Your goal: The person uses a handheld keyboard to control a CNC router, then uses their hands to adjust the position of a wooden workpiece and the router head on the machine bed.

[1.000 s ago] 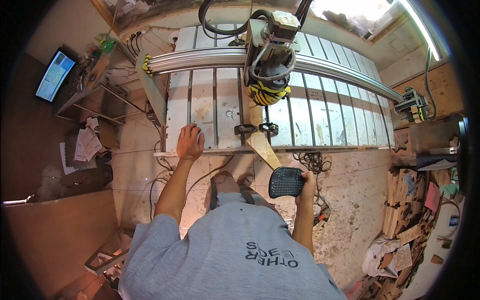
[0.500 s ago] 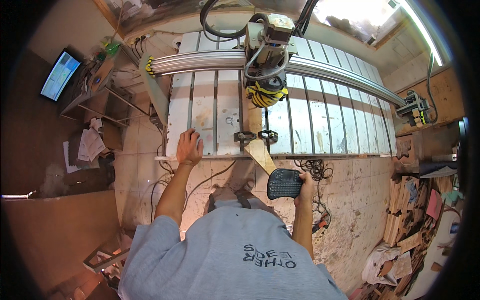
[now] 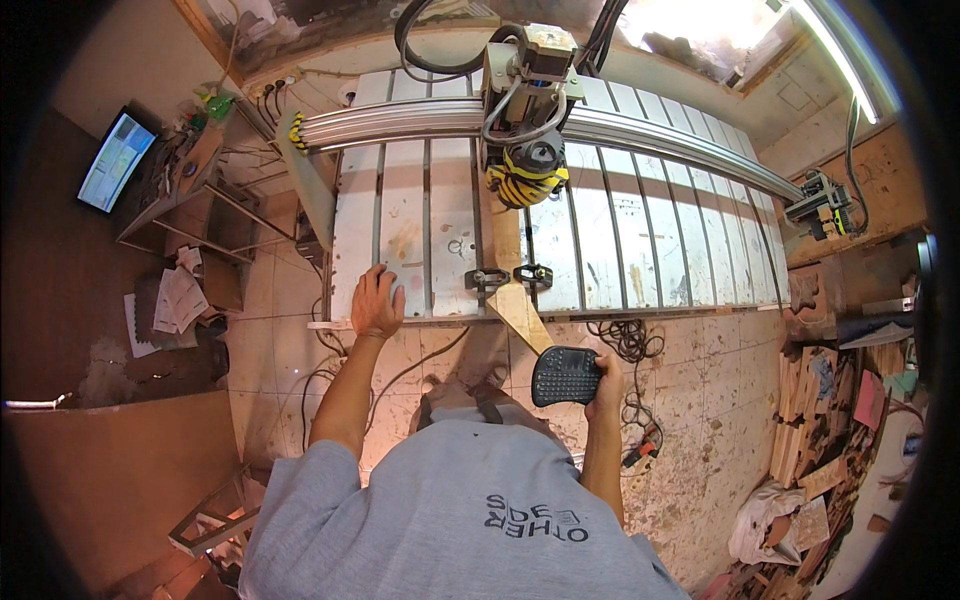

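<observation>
My left hand rests on the near left edge of a white slotted machine bed, fingers stretched and holding nothing. In my right hand is a small black handheld keyboard, gripped by its right side in front of the bed. A wooden board lies on the bed and sticks out past its near edge, its end close to the keyboard. Two black clamps, a left clamp and a right clamp, sit at the board's sides. Beyond them hangs a router spindle with a yellow-and-black striped lower part.
A metal gantry rail spans the bed. A lit monitor and papers are at the left. Coiled black cable lies on the floor below the bed. Wood offcuts are piled at the right.
The spindle and gantry appear slightly farther from the clamps and from me. The view has tilted a little. Both hands keep their places, the right still holding the keyboard.
</observation>
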A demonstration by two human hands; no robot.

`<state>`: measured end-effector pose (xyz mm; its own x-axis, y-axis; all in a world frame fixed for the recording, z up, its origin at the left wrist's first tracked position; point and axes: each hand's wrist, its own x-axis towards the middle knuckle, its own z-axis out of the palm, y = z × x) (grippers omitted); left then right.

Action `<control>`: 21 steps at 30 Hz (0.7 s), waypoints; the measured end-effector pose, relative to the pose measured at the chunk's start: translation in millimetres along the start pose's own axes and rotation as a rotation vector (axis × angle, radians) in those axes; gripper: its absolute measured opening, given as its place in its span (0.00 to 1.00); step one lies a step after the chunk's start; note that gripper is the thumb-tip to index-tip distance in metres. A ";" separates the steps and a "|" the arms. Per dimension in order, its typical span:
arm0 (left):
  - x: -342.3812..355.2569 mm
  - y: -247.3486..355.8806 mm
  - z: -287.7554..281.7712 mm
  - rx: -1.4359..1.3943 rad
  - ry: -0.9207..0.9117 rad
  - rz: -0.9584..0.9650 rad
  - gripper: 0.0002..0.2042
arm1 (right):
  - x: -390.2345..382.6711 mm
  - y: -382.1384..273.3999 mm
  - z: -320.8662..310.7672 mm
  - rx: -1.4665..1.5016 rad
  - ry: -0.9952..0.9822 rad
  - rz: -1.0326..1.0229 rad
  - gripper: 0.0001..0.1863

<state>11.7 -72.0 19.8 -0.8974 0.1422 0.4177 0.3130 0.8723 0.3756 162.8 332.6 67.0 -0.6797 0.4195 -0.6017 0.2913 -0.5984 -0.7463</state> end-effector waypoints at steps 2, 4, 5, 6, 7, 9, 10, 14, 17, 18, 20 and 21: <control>-0.7 -2.9 0.1 0.003 -0.002 0.006 0.14 | -3.5 -3.2 7.2 -0.010 -0.020 0.000 0.15; -0.7 -3.3 0.2 0.007 0.000 0.011 0.14 | -4.3 -2.4 10.2 -0.012 -0.023 -0.004 0.15; -0.6 -2.2 0.2 0.009 0.003 0.013 0.14 | -3.2 -0.2 9.5 -0.008 -0.017 -0.008 0.16; -0.1 -1.2 0.2 0.011 0.006 0.016 0.14 | -2.8 1.3 8.5 -0.004 -0.010 -0.012 0.16; -0.5 -1.4 0.1 0.012 0.008 0.017 0.14 | -4.2 1.5 8.3 -0.005 -0.009 -0.010 0.16; -0.6 -2.1 -0.2 0.013 0.010 0.018 0.14 | -7.1 1.5 7.2 -0.005 -0.005 -0.004 0.16; -0.7 -1.4 -0.5 0.009 0.014 0.020 0.14 | -7.3 2.5 5.6 -0.015 -0.003 -0.012 0.15; -0.5 0.5 -0.8 -0.003 0.021 0.019 0.13 | -10.8 2.2 5.2 -0.040 0.007 -0.034 0.12; 0.3 2.7 -2.0 0.005 0.013 0.005 0.13 | -13.1 -0.3 5.2 -0.026 -0.002 -0.024 0.12; 0.1 3.6 -2.6 0.010 0.008 -0.001 0.13 | -13.6 -0.9 4.2 -0.018 -0.008 -0.017 0.12; -1.0 1.5 -1.6 0.007 0.018 0.004 0.14 | -14.3 -1.7 3.3 -0.018 0.003 -0.017 0.15; -1.3 0.3 -0.9 0.006 0.023 0.006 0.14 | -14.5 -1.9 3.2 -0.018 0.008 -0.016 0.16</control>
<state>13.3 -72.4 20.2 -0.8881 0.1362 0.4390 0.3162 0.8743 0.3683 169.9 325.4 78.0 -0.6789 0.4345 -0.5919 0.2927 -0.5791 -0.7609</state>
